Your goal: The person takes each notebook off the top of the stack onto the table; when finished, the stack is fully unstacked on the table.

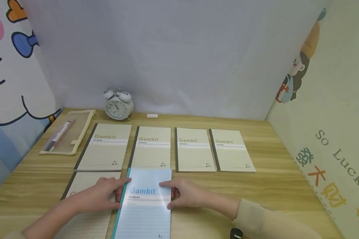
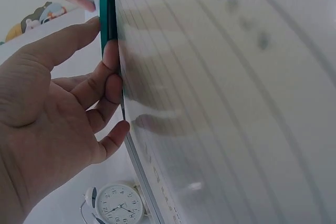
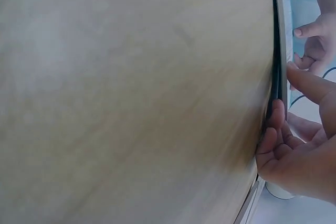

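A blue Gambit notebook [image 1: 145, 215] with a teal spine [image 2: 106, 3] lies between my two hands at the front of the table. My left hand [image 1: 97, 196] pinches its spine side, thumb on the cover edge and the other fingers curled at the underside. On the opposite long edge [image 3: 283, 24], my right hand [image 1: 189, 194] pinches it the same way, with fingertips tucked beneath. Part of a cream Gambit notebook [image 1: 86, 225] shows under my left forearm, just left of the blue one. The blue notebook's bottom edge falls outside the head view.
Behind the hands, a row of cream notebooks [image 1: 112, 149], [image 1: 151, 152], [image 1: 194, 156], [image 1: 233, 156] with dark spines spans the wooden table [image 1: 275, 199]. A zip pouch [image 1: 86, 126] with a pen inside lies at back left. A white alarm clock [image 1: 118, 108] and an eraser [image 1: 152, 116] stand near the wall.
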The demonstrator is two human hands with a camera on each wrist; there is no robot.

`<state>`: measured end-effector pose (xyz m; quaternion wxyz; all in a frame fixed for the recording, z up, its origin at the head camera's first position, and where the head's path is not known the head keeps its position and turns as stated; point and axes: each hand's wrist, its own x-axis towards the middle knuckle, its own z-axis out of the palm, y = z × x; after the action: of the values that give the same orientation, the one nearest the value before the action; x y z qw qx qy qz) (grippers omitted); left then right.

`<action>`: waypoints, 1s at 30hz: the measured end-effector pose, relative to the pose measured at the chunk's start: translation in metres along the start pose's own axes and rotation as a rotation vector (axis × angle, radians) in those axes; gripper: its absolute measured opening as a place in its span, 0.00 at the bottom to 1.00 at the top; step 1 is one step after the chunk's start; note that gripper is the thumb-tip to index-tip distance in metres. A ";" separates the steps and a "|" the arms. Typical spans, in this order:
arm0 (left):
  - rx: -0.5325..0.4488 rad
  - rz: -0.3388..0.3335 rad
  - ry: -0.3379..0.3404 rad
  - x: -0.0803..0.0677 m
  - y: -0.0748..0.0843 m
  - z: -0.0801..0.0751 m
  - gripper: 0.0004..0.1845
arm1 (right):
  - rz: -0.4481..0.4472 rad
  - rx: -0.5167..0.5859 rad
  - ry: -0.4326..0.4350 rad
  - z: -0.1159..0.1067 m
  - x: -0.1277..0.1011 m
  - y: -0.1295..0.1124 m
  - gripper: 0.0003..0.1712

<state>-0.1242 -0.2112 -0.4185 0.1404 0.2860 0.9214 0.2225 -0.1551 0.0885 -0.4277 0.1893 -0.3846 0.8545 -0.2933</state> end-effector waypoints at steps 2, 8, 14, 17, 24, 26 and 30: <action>0.013 -0.020 -0.008 0.001 0.001 0.001 0.40 | -0.009 -0.025 -0.001 0.001 0.001 0.001 0.38; 0.038 -0.056 -0.027 0.002 0.005 0.002 0.38 | -0.007 -0.129 -0.004 0.001 0.003 0.000 0.37; 0.070 -0.070 -0.006 0.004 0.005 -0.006 0.38 | 0.023 -0.082 -0.018 -0.008 0.005 -0.004 0.35; 0.089 -0.089 0.044 0.006 0.003 -0.019 0.38 | 0.037 -0.054 0.012 -0.018 0.010 -0.010 0.35; 0.130 -0.125 0.165 0.004 -0.012 -0.053 0.39 | 0.039 -0.103 0.043 -0.039 0.023 -0.022 0.38; 0.156 -0.101 0.216 0.004 -0.019 -0.062 0.39 | 0.032 -0.108 0.045 -0.045 0.028 -0.025 0.39; 0.204 -0.089 0.289 0.006 -0.041 -0.076 0.39 | -0.005 -0.148 0.079 -0.055 0.041 -0.031 0.40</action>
<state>-0.1776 -0.2629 -0.3740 -0.0135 0.2229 0.9615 0.1602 -0.1939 0.0604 -0.3700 0.1259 -0.3880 0.8796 -0.2448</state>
